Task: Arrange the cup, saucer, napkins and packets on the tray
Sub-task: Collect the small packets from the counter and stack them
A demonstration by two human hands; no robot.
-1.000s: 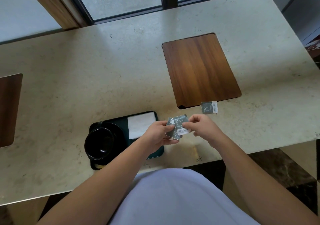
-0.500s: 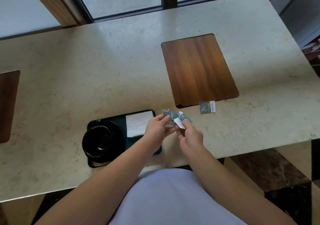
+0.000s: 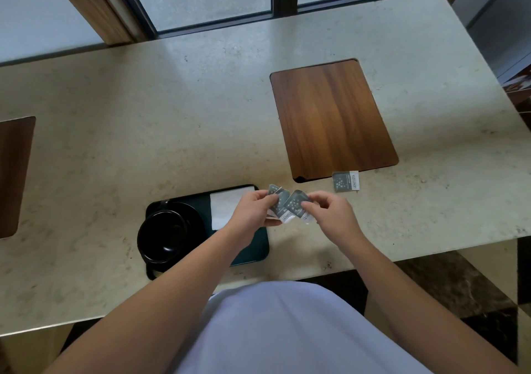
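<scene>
Dark tray (image 3: 253, 254) sits at the near edge of the stone counter (image 3: 143, 115). On its left end: black cup (image 3: 162, 235) on a black saucer (image 3: 192, 215). Just right of that, a white napkin (image 3: 222, 208), partly covered by the left hand (image 3: 253, 211). Both hands hover above the tray's right end, pinching a fanned bunch of grey packets (image 3: 288, 205) between them; right hand (image 3: 330, 215) grips the rightmost one. Exact packet count is hard to tell. One more packet (image 3: 345, 181) lies on the counter, touching the near edge of the wood inlay (image 3: 333, 117).
</scene>
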